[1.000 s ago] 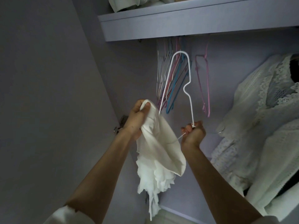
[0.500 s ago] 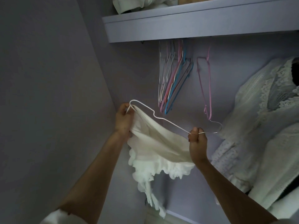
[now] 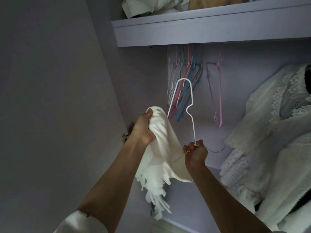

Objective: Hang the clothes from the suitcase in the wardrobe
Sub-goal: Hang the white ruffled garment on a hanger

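Hanging bunched from the left hand (image 3: 143,130): white ruffled garment (image 3: 159,158).

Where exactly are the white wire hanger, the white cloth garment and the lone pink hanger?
White wire hanger (image 3: 189,100): head view, on its upper right wire.
White cloth garment (image 3: 161,142): head view, on the bunched fabric beside the left hand.
Lone pink hanger (image 3: 220,91): head view, on its right-side wire.
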